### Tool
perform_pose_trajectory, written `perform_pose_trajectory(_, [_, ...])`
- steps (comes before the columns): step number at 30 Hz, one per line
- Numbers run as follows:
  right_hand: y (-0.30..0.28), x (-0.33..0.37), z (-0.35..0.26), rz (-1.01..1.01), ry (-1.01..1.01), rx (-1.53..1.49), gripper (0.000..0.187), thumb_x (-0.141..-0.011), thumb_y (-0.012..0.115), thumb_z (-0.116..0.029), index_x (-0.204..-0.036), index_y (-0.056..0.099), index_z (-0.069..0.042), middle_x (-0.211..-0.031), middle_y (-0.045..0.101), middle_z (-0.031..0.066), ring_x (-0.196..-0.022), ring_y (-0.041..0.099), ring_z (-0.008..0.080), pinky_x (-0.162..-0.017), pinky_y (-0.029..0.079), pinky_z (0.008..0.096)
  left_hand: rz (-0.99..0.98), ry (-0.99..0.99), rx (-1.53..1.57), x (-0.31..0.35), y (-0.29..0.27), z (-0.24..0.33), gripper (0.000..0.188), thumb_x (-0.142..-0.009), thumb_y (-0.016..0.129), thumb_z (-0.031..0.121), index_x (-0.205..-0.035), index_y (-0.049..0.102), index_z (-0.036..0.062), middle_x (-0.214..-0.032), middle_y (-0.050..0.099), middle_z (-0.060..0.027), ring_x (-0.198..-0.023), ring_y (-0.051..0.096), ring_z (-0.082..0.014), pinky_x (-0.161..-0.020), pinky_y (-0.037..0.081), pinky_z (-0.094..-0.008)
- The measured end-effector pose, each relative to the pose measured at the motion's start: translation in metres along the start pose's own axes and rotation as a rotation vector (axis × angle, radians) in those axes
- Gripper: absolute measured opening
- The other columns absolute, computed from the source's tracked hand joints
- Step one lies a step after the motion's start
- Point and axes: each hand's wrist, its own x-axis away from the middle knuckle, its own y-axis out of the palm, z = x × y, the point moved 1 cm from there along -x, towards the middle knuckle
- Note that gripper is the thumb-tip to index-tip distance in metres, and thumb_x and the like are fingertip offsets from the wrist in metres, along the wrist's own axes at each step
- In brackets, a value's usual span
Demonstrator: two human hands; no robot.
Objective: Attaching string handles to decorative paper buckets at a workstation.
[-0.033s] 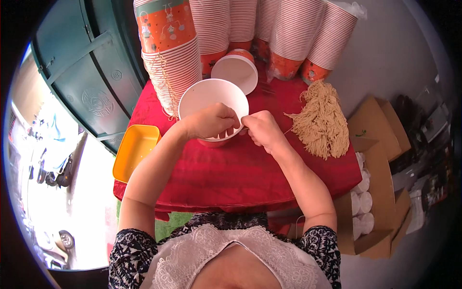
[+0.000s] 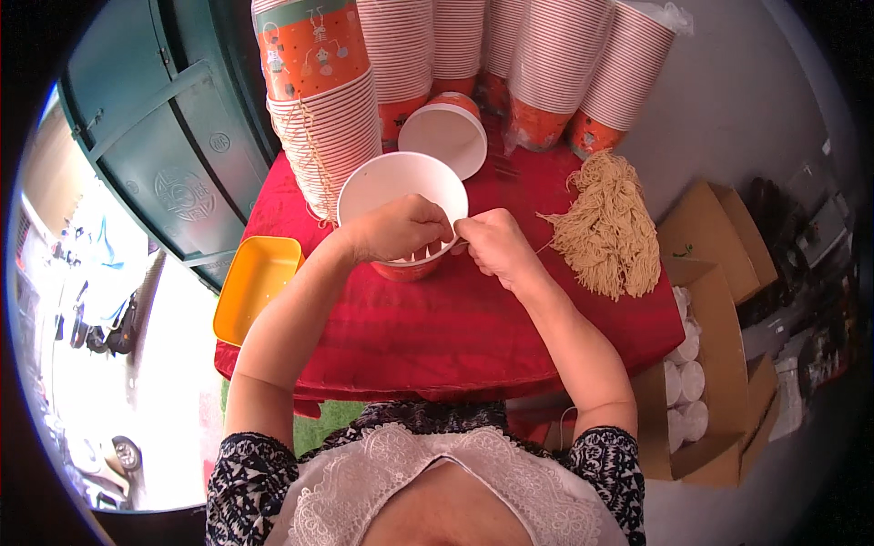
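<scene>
Paper bucket shifts slightly; left hand curled inside, can't tell if pinching; right hand pinches rim. Stack looks corded, bucket seems unfinished; cord pile remains.

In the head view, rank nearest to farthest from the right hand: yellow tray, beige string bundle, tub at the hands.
From the right hand:
1. Tub at the hands: just left.
2. Beige string bundle: to the right.
3. Yellow tray: far left.

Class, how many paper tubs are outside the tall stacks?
2: one paper tub at the left hand and right hand, one tipped tub behind it; others may hide behind the stacks.
</scene>
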Motion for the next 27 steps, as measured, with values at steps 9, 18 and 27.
perform_pose_trajectory(9, [-0.005, 0.011, 0.026, -0.160, -0.011, -0.166, 0.021, -0.094, 0.056, -0.016, -0.084, 0.063, 0.001, -0.060, 0.049, -0.0036, -0.049, 0.040, 0.0038, -0.045, 0.032, 0.0213, 0.325, 0.065, 0.031, 0.003, 0.006, -0.008, 0.022, -0.088, 0.055, 0.014, -0.095, 0.069, -0.0017, -0.083, 0.069, -0.0174, -0.072, 0.064, -0.0299, -0.070, 0.051, -0.0372])
perform_pose_trajectory(18, [0.000, 0.038, 0.019, -0.105, -0.115, -0.332, 0.018, -0.095, 0.057, -0.015, -0.084, 0.063, -0.002, -0.061, 0.050, -0.0041, -0.049, 0.040, 0.0036, -0.045, 0.034, 0.0205, 0.406, 0.371, -0.219, 0.032, 0.018, 0.034, 0.022, -0.071, 0.073, 0.004, -0.091, 0.065, 0.0032, -0.101, 0.061, -0.0088, -0.115, 0.049, -0.0322, -0.097, 0.042, -0.0429])
perform_pose_trajectory(27, [0.010, 0.045, 0.021, -0.180, -0.124, -0.499, 0.018, -0.097, 0.055, -0.014, -0.085, 0.061, -0.002, -0.065, 0.055, -0.0035, -0.052, 0.047, 0.0026, -0.044, 0.036, 0.0192, 0.526, 0.432, -0.161, 0.038, 0.033, 0.031, 0.018, -0.070, 0.072, -0.001, -0.083, 0.062, 0.0036, -0.089, 0.060, -0.0093, -0.099, 0.054, -0.0310, -0.086, 0.045, -0.0409])
